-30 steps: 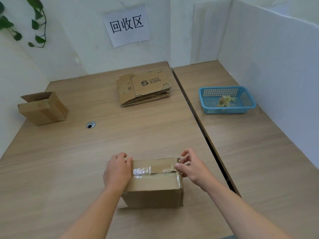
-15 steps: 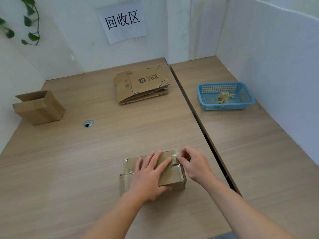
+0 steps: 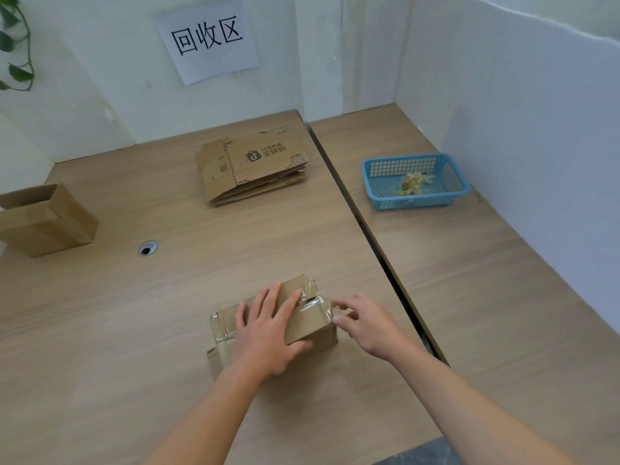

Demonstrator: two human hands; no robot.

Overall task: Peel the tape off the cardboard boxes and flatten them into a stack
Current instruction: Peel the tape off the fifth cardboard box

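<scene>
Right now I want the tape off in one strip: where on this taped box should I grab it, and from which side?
Take the tape at its crinkled end, where it folds over the taped box at the right top edge; the film looks loose there. Come from the right with the right hand, pinching, while the left hand presses flat on top.

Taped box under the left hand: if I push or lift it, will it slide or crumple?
The taped box probably stays stiff: clear tape holds its flaps shut. It likely slides easily on the smooth table, hence the left hand pressing flat on top. The glossy tape may be slippery for the right hand.
</scene>
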